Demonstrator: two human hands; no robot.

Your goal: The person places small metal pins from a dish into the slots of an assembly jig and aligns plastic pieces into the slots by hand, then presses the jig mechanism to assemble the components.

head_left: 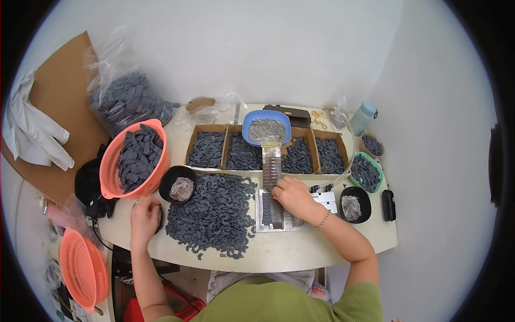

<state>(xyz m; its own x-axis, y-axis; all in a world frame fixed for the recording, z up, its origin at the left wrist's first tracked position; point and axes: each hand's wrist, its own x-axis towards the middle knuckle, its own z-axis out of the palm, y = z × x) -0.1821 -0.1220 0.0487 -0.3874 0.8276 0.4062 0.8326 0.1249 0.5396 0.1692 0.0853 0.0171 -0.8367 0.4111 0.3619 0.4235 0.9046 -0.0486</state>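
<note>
Green sleeves at frame bottom. Right hand rests curled on the metal fixture tray, fingers on dark pieces at the foot of the clear feed chute; I cannot tell its grip. Left hand lies loosely closed at the table edge beside the heap of dark parts. Judgement: I seat rows flush, with light pressure.

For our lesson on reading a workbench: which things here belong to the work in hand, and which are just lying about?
In use:
right hand
metal jig tray
clear feed chute
blue bowl
heap of dark parts
left hand

Lying about:
water bottle
white gloves
empty orange basket
</note>
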